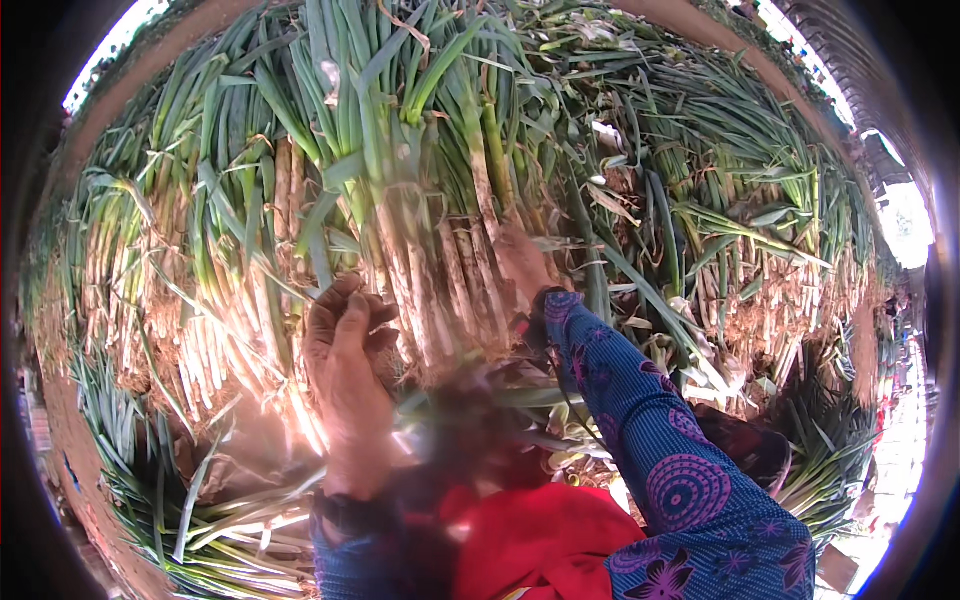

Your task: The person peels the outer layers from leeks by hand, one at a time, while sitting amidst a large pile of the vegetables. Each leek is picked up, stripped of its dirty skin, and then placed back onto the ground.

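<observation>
A thick bunch of green onions (430,270) stands in front of me, with green leaves at the top and long, dirt-smeared pale stems below. On its right side, my right hand (523,262) grips the stems; its fingertips are partly hidden and blurred. My left hand (350,360) is left of the bunch, near the lower stems. Its fingers are curled in toward the thumb, and whatever may be between them is too small to make out. The roots at the bottom of the bunch are blurred.
More green onions (190,280) are packed upright on the left, and another row (770,270) leans on the right. Loose onions (230,530) lie at the lower left. Dry leaves and trimmings (615,200) are scattered among the stalks. A red cloth (540,540) covers my front.
</observation>
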The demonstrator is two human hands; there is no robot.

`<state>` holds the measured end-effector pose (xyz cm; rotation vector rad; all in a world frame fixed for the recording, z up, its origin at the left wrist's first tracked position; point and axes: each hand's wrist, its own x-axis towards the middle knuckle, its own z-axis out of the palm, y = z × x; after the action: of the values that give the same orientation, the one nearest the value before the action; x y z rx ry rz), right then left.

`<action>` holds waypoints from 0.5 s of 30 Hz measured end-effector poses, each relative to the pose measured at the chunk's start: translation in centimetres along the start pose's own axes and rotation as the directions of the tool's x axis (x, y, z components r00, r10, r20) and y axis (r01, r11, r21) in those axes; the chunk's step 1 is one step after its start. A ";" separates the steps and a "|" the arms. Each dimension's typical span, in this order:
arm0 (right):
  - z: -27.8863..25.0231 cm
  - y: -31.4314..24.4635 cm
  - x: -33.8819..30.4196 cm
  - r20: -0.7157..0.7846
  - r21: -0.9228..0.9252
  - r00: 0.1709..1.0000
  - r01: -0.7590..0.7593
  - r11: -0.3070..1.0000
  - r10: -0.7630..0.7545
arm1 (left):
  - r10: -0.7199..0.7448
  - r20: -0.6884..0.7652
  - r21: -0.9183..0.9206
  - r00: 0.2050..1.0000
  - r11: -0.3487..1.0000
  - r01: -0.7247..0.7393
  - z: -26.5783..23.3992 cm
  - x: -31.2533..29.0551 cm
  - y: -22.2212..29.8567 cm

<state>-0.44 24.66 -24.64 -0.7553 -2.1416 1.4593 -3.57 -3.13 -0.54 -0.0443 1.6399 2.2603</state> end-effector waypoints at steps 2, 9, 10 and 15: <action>1.3 -1.9 0.7 0.001 -0.183 1.000 -0.012 0.983 0.013 | -0.029 -0.020 0.040 0.999 0.999 0.029 -0.3 0.0 -0.1; 0.7 -4.2 4.2 -0.075 -0.572 0.990 -0.144 0.808 0.123 | -0.041 0.033 0.044 0.999 0.998 0.039 1.3 -0.3 0.2; -1.3 -3.0 5.2 0.189 -0.297 0.972 -0.076 0.952 0.137 | -0.051 0.058 0.015 0.997 0.999 0.050 2.0 -0.1 0.0; 1.6 -5.3 3.7 0.505 0.409 0.863 -0.239 0.880 0.000 | -0.025 0.053 0.033 0.998 0.999 0.023 1.0 0.5 -0.1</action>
<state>-5.23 24.39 -20.04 -0.3662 -1.9555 2.3278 -3.82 -2.08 -0.37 0.0044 1.6391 2.1976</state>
